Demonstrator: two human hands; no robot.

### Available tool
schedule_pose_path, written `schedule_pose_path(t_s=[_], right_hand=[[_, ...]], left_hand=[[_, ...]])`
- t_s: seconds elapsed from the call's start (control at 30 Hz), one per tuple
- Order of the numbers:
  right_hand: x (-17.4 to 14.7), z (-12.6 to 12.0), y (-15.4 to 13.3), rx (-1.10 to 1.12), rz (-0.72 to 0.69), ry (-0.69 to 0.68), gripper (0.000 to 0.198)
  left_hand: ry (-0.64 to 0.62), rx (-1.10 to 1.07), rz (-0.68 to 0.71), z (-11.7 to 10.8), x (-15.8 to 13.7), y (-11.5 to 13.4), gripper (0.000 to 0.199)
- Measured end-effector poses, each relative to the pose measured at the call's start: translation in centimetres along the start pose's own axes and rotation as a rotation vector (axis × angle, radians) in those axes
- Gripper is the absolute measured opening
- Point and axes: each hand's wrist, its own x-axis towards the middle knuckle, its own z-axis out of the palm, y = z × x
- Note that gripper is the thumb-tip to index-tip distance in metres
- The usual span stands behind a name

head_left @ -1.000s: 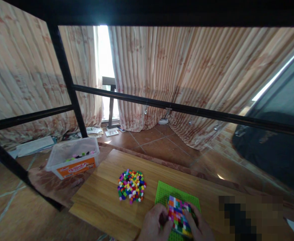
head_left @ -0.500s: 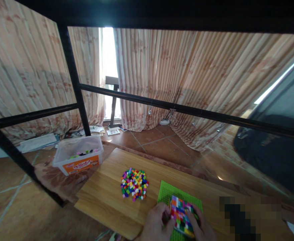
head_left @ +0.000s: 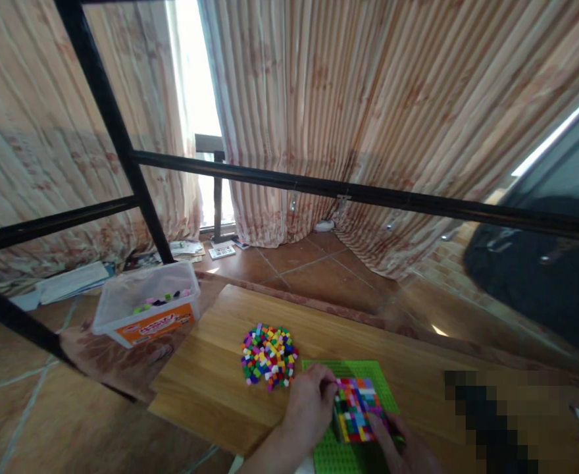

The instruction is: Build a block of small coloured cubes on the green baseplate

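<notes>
A square block of small multicoloured toy bricks (head_left: 356, 409) lies over a green studded baseplate (head_left: 381, 378) at the front of the wooden table. My left hand (head_left: 312, 398) is at the block's upper left corner, thumb and fingertips pinched together there. Whether a loose brick sits in that pinch is hidden. My right hand (head_left: 401, 444) grips the block's lower right side, one finger lying on its top and the others partly hidden beyond the edge. Left of the hands, a heap of loose toy bricks (head_left: 270, 355) rests on the table.
A clear plastic tub (head_left: 146, 306) with an orange label and some bricks inside stands left of the wooden table (head_left: 210, 355). Black metal bars (head_left: 270, 174) cross in front of striped curtains (head_left: 329, 99). Papers (head_left: 75, 283) lie on the tiled floor.
The brick block and the baseplate have turned relative to the table. My left hand has moved up to the block's upper left corner. The view has tilted, so the top bar has mostly left it.
</notes>
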Motion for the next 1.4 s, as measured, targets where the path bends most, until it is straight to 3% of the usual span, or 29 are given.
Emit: schedule_pose_path(t_s=[0.13, 0.23, 0.37, 0.47, 0.57, 0.83, 1.17, 1.4], right_hand=[[-0.7, 0.2, -1.4, 0.006, 0.059, 0.016, 0.055], [-0.3, 0.2, -2.5, 0.074, 0.004, 0.048, 0.052], [0.7, 0.6, -3.8, 0.189, -0.076, 0.081, 0.053], [1.2, 1.1, -4.1, 0.258, -0.152, 0.051, 0.047], [1.4, 1.6, -4.0, 0.319, -0.167, 0.027, 0.044], [2.0, 2.7, -3.7, 0.378, -0.071, 0.119, 0.041], [2.8, 3.1, -3.7, 0.324, -0.121, 0.167, 0.037], [2.5, 2.6, -3.7, 0.670, -0.047, 0.127, 0.047]], left_hand=[[0.027, -0.037, -0.019, 0.1, -1.6, 0.2, 0.020], [-0.007, -0.064, 0.010, 0.3, -3.2, -0.1, 0.029], [-0.081, -0.044, 0.080, 0.6, -4.4, -1.0, 0.062], [-0.148, -0.023, 0.045, 0.7, -4.1, -1.6, 0.089], [-0.217, -0.003, 0.014, 0.6, -3.3, -1.6, 0.104], [-0.318, 0.009, 0.065, -0.2, -1.1, 0.0, 0.091], [-0.306, -0.013, 0.099, 0.2, -0.6, -0.3, 0.091], [-0.212, 0.112, 0.189, 0.6, -2.4, -1.4, 0.086]])
